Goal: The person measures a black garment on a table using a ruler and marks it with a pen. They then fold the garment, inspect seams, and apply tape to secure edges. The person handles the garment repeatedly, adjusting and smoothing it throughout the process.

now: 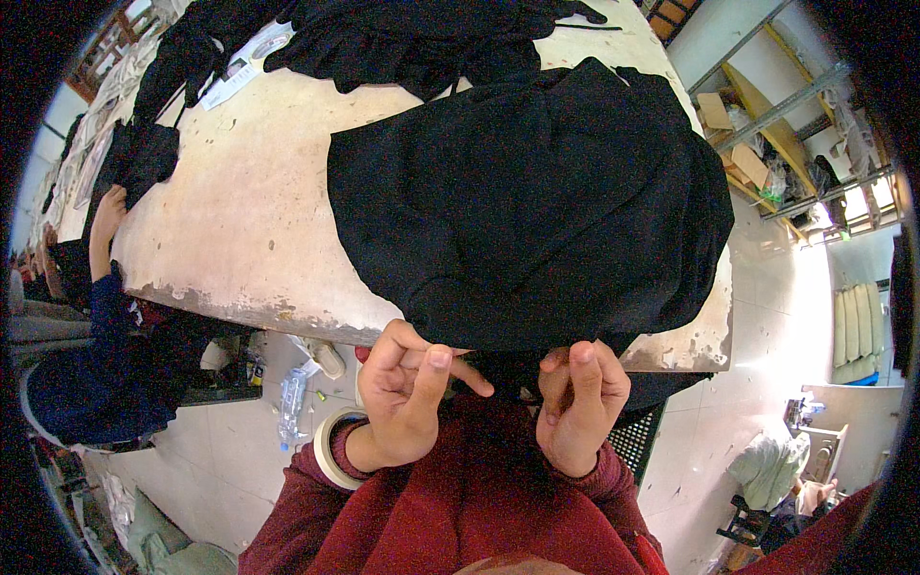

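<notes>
A large piece of black cloth [537, 201], likely a garment, lies spread over the near right part of the table and reaches its front edge. My left hand [407, 398] pinches the near hem between thumb and index finger, while another finger points out below it. A short way to the right, my right hand [583, 402] also has its fingertips closed at that hem, thumb upward. Between the hands the hem runs nearly straight. A cream roll of tape [333, 450] circles my left wrist.
More black garments [412, 43] lie along the far side of the worn table [240, 220], beside a paper label [230, 86]. A co-worker's hand [110, 211] rests on black cloth at left. Shelving [767, 125] stands to the right; a plastic bottle [291, 407] lies on the floor.
</notes>
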Demonstrator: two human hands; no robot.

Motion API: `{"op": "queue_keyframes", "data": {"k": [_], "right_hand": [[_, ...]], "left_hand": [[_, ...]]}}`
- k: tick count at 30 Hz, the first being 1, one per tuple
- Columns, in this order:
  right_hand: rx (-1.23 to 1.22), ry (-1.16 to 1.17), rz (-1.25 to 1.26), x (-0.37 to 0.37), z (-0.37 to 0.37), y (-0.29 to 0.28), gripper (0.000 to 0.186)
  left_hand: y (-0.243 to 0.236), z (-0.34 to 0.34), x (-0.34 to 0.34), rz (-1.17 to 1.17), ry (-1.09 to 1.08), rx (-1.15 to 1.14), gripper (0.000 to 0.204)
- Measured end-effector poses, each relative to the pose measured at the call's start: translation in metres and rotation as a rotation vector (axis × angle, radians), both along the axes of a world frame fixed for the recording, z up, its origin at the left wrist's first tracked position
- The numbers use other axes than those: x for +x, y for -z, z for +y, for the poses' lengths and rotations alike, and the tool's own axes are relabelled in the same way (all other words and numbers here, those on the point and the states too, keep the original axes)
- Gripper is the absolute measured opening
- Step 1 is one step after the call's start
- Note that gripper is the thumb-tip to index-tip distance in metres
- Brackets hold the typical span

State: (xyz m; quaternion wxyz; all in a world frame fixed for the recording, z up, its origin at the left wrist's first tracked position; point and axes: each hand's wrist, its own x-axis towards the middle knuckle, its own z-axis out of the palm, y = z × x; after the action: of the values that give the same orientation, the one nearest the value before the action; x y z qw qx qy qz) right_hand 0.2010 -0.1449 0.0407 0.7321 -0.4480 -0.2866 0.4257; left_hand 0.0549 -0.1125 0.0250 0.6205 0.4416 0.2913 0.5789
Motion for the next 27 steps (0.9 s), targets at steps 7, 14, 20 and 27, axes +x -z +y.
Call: {"op": "queue_keyframes", "data": {"k": [7, 14, 20, 27], "right_hand": [[0.0, -0.006, -0.023, -0.001, 0.001, -0.002, 0.025], [0.008, 0.016, 0.007, 0.0, 0.001, 0.003, 0.018], [0.026, -0.021, 0.004, 0.003, 0.0, 0.008, 0.013], [0.034, 0.012, -0.013, 0.002, 0.002, 0.01, 0.016]], "left_hand": [[-0.001, 0.001, 0.0, -0.017, 0.0, 0.003, 0.009], [0.0, 0.001, 0.0, -0.01, 0.004, 0.021, 0.009], [0.0, 0.002, 0.0, -0.007, -0.012, 0.042, 0.008], [0.003, 0.002, 0.001, 0.036, -0.061, 0.067, 0.006]]}}
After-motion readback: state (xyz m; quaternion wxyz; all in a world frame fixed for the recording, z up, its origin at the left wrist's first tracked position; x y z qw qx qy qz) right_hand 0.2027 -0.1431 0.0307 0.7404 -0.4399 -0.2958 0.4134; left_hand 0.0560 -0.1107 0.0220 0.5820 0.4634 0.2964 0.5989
